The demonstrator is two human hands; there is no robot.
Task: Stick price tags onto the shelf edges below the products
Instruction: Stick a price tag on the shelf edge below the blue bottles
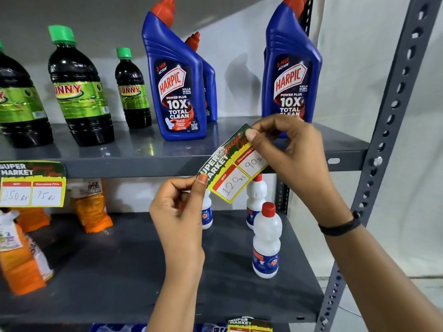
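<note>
Your left hand (178, 207) pinching tag (233, 167) bottom-left corner, right hand (291, 152) pinching its top edge, tag tilted, in front of the shelf edge (124, 167) below Harpic bottles (177, 87).

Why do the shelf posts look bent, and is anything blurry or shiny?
Head view: the wide-angle lens bows the grey perforated steel post at the frame's edge; the glossy grey upper shelf mirrors the bottles; the tilted yellow-and-green paper price tag reads sharply, while the stuck yellow-and-green price tag at left is slightly soft.
</note>
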